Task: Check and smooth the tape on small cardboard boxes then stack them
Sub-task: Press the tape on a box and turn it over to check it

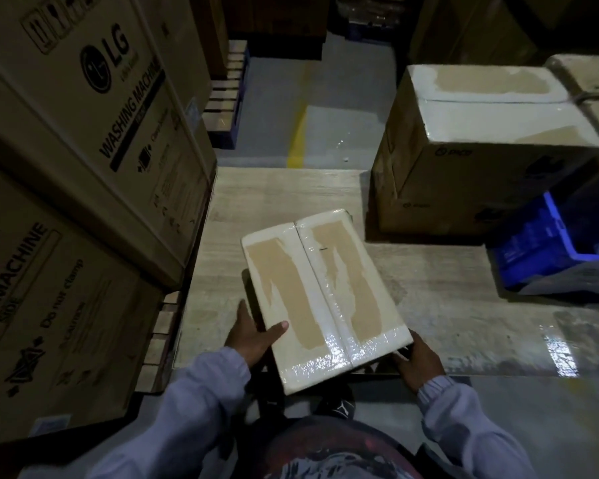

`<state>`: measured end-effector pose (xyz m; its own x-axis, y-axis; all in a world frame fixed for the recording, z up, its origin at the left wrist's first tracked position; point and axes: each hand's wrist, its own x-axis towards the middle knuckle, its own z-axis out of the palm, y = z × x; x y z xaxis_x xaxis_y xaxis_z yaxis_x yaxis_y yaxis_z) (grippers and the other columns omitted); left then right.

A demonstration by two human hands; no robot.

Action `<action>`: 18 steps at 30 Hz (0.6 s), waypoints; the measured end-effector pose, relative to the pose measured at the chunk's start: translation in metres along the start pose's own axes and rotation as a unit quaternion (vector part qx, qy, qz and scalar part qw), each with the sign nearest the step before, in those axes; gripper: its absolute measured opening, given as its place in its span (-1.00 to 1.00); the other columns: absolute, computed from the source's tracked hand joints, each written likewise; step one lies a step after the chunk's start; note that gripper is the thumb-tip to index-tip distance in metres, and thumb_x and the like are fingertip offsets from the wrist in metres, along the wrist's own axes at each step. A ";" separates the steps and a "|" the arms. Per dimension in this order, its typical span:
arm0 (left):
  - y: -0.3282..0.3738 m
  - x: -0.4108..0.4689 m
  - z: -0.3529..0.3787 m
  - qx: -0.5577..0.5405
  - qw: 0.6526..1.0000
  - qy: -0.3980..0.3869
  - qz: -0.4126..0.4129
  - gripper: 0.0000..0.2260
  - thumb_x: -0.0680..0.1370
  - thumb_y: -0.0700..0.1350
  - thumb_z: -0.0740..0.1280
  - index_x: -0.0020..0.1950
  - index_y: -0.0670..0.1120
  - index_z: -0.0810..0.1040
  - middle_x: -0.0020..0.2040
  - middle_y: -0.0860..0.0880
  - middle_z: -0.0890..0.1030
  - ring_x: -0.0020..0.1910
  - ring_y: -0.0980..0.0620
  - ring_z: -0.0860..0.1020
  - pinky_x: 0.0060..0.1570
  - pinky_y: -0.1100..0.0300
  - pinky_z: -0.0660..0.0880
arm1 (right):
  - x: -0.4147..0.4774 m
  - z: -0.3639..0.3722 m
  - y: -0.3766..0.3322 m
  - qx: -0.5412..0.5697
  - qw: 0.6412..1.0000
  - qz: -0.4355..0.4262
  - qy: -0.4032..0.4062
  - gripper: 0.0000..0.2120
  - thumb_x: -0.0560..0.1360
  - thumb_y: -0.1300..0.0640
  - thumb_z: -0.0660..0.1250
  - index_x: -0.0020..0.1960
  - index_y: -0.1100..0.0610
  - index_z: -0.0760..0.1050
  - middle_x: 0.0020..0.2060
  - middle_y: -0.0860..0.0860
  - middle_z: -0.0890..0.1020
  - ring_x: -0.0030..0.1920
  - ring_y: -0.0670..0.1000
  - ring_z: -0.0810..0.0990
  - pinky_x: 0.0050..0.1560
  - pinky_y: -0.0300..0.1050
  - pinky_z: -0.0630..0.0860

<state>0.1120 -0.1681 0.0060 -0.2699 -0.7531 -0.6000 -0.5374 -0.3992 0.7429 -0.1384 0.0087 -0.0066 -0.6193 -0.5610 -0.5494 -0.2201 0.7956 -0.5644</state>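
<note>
Stacked LG washing machine cartons [83, 133] stand left of the hands. A larger taped carton [481, 150] sits ahead and to the right, with a blue crate [540, 250] to the right. The wooden platform [446, 288] lies below. The small cardboard box [325, 299], with glossy tape [339, 344] along its seam, is between both hands. The left hand [253, 337] grips its left edge, thumb on top. The right hand [419, 361] holds its near right corner.

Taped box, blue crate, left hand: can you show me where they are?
taped box [325, 292]: head view, middle of its taped top.
blue crate [528, 250]: head view, its outer side wall.
left hand [253, 337]: head view, back of the hand.
</note>
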 end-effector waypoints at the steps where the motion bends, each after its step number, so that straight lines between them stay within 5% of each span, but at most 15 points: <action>1: 0.004 0.009 -0.004 0.064 0.997 0.030 0.012 0.12 0.31 0.13 0.58 0.58 -0.06 -0.15 0.51 -0.02 0.19 0.42 -0.05 0.30 0.36 0.04 0.31 | -0.003 0.002 -0.002 0.014 1.000 0.011 0.004 -0.56 0.53 0.22 0.32 0.40 0.13 0.36 0.20 0.12 0.58 0.20 0.12 0.58 -0.01 -0.25 0.35; 4: 0.033 0.035 -0.015 0.270 0.956 0.077 0.087 0.31 0.18 0.28 0.58 0.55 0.03 -0.33 0.57 -0.04 -0.30 0.55 -0.17 -0.07 0.47 -0.17 0.09 | -0.010 0.011 -0.006 0.055 0.998 0.043 0.003 -0.60 0.56 0.16 0.29 0.38 0.17 0.36 0.20 0.12 0.57 0.21 0.13 0.55 0.01 -0.21 0.35; 8: 0.079 0.067 -0.020 0.461 0.867 0.035 0.188 0.37 0.08 0.43 0.51 0.53 0.07 -0.39 0.47 -0.06 -0.53 0.53 -0.17 -0.29 0.48 -0.14 -0.11 | -0.014 0.022 -0.007 0.147 0.985 0.090 -0.010 -0.64 0.49 0.10 0.36 0.26 0.15 0.47 0.03 0.07 0.64 0.01 0.08 0.62 0.07 -0.04 0.53; 12: 0.099 0.096 -0.024 0.551 0.801 -0.011 0.236 0.34 0.04 0.56 0.37 0.55 0.10 -0.31 0.55 -0.09 -0.35 0.54 -0.19 -0.24 0.49 -0.12 -0.16 | -0.027 0.036 -0.017 0.215 0.968 0.110 -0.061 -0.94 0.51 0.21 0.37 -0.02 0.15 0.54 -0.14 0.09 0.65 -0.19 0.06 0.63 -0.26 -0.10 0.59; 15: 0.102 0.107 -0.026 0.538 0.802 -0.015 0.258 0.24 0.02 0.62 0.27 0.55 0.20 -0.17 0.57 -0.07 0.01 0.52 -0.15 0.02 0.46 -0.09 -0.01 | -0.037 0.045 -0.020 0.249 0.959 0.092 -0.098 -0.74 0.46 0.14 0.46 0.12 0.07 0.52 0.00 0.05 0.67 0.01 0.12 0.66 -0.07 0.11 0.65; 18: 0.098 0.107 -0.027 0.511 0.815 0.009 0.272 0.14 0.04 0.64 0.23 0.52 0.29 -0.11 0.49 -0.02 0.19 0.43 -0.13 0.20 0.38 -0.09 0.13 | -0.038 0.041 -0.024 0.276 0.952 0.096 -0.092 -0.58 0.34 0.14 0.49 0.17 0.16 0.50 0.01 0.11 0.67 0.02 0.15 0.65 -0.03 0.11 0.63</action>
<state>0.0523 -0.3022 0.0229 -0.6842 -0.6838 -0.2535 -0.7291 0.6345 0.2564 -0.0787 0.0017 0.0022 -0.4538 -0.4889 -0.7450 0.3443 0.6749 -0.6526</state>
